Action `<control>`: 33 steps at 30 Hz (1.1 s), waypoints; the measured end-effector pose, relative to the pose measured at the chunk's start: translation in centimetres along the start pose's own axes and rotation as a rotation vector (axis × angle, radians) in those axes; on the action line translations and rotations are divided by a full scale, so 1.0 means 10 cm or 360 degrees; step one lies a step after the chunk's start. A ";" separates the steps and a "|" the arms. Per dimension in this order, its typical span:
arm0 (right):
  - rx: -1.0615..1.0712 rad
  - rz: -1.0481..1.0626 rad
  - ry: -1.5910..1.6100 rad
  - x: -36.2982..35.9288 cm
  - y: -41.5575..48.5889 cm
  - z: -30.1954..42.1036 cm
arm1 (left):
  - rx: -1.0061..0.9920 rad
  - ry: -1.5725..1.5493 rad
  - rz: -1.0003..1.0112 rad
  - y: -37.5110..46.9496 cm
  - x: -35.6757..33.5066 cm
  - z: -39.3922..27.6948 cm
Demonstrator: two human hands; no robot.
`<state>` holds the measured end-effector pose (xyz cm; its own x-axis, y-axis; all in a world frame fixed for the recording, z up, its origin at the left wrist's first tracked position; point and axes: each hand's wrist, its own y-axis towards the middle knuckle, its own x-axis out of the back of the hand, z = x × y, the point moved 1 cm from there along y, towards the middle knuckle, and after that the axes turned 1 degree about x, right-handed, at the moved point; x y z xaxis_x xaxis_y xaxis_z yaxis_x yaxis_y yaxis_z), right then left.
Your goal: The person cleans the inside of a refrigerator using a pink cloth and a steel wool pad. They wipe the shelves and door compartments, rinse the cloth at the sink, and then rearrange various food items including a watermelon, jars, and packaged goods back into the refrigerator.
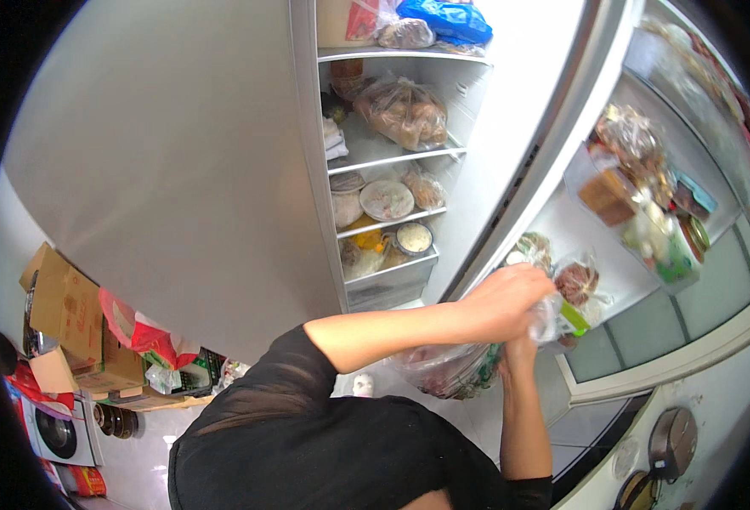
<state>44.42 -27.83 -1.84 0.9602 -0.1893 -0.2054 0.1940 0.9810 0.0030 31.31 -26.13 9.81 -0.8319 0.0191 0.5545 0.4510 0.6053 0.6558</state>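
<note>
The refrigerator stands open, its shelves (pixel 387 159) in front of me and its door with bins on the right. My left hand (pixel 512 296) reaches across to the lower door bin, beside a clear plastic container or bag (pixel 545 319); its fingers are blurred and partly hidden. Below it, my right hand (pixel 520 350) is by the top of a large clear plastic bag (pixel 454 370) with dark red and green contents; its grip is mostly hidden. Just beyond the hands, a knotted bag of reddish food (pixel 577 280) sits in the door bin beside a green-edged packet (pixel 573 319).
Bagged food (pixel 406 115), a covered plate (pixel 386 199) and a bowl (pixel 414 238) stand on the shelves. Cardboard boxes (pixel 72 319) and a washing machine (pixel 62 433) are at the left. A counter with a lidded pan (pixel 673 443) lies at the lower right.
</note>
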 end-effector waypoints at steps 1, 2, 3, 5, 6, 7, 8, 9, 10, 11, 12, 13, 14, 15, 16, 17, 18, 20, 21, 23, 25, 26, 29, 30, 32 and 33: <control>0.0001 0.0015 0.0083 -0.16 0.13 0.04 | 0.0029 0.0043 -0.0054 -0.10 0.17 0.10; 0.0001 0.0030 0.0167 -0.33 0.27 0.07 | 0.0111 0.0067 -0.0142 -0.21 0.34 0.19; 0.0008 0.0029 0.0245 -0.47 0.40 0.13 | 0.0182 0.0077 -0.0225 -0.31 0.51 0.25; 0.0031 -0.0054 0.0394 -0.78 0.62 0.31 | 0.0280 0.0251 -0.0353 -0.53 0.85 0.42; -0.0014 -0.0075 0.0466 -0.92 0.76 0.38 | 0.0269 0.0408 -0.0559 -0.66 0.96 0.48; -0.0057 -0.0102 0.0537 -1.07 0.90 0.46 | 0.0255 0.0559 -0.0763 -0.78 1.01 0.58; -0.0118 -0.0218 0.0521 -1.32 0.98 0.64 | 0.0374 0.0449 -0.0841 -0.90 1.03 0.68; -0.0014 -0.0171 0.0571 -1.47 1.13 0.70 | 0.0485 0.0328 -0.0916 -1.01 1.00 0.80; -0.0023 -0.0186 0.0566 -1.61 1.23 0.83 | 0.0618 0.0079 -0.0873 -1.08 0.87 1.00; -0.0043 -0.0170 0.0565 -1.79 1.30 0.96 | 0.0814 -0.0182 -0.0774 -1.20 0.67 1.29; -0.0006 -0.0184 0.0643 -1.91 1.43 1.01 | 0.1071 -0.0605 -0.0797 -1.12 0.56 1.44; 0.0031 -0.0188 0.0722 -2.02 1.56 1.06 | 0.1316 -0.1030 -0.0815 -1.02 0.48 1.56; 0.0066 -0.0190 0.0801 -2.12 1.69 1.10 | 0.1389 -0.1455 -0.0906 -0.91 0.46 1.68; 0.0097 -0.0182 0.0897 -2.19 1.85 1.12 | 0.1213 -0.1497 -0.0977 -0.74 0.47 1.76; 0.0123 -0.0163 0.0998 -2.28 2.00 1.12 | 0.1034 -0.1525 -0.1054 -0.57 0.51 1.80; 0.0148 -0.0142 0.1098 -2.34 2.15 1.11 | 0.0852 -0.1548 -0.1129 -0.40 0.54 1.87; 0.0115 -0.0076 0.1071 -2.36 2.30 1.08 | 0.0785 -0.1276 -0.1165 -0.24 0.53 2.00; 0.0077 -0.0043 0.1089 -2.62 2.32 1.13 | 0.0813 -0.1148 -0.1343 -0.01 0.67 2.25; 0.0061 -0.0040 0.1091 -2.68 2.36 1.15 | 0.0832 -0.1095 -0.1422 0.10 0.71 2.34; 0.0219 0.0207 0.1082 -2.80 2.58 1.15 | 0.0802 -0.1144 -0.1605 0.41 0.85 2.47; 0.0504 0.0531 0.0901 -2.95 2.69 1.17 | 0.0786 -0.1233 -0.1770 0.66 1.01 2.66; 0.0729 0.0677 0.0794 -2.99 2.79 1.12 | 0.0749 -0.1141 -0.1781 0.77 1.08 2.80; 0.1794 0.0809 0.0112 -3.15 3.04 1.21 | 0.0796 -0.1010 -0.1791 1.15 1.29 3.18; 0.1913 0.1078 -0.0048 -3.24 3.15 1.24 | 0.0770 -0.0934 -0.1807 1.26 1.36 3.33; 0.2099 0.0969 -0.0455 -3.30 3.34 1.22 | 0.0640 -0.1067 -0.1822 1.50 1.45 3.60; 0.2180 0.0892 -0.0677 -3.29 3.48 1.19 | 0.0737 -0.1229 -0.1782 1.60 1.45 3.72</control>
<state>21.93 11.99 16.71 0.9088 -0.0528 0.4139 -0.3986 0.1829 0.8987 14.43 13.44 9.35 -0.7038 -0.3033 -0.6424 -0.5649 0.7873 0.2472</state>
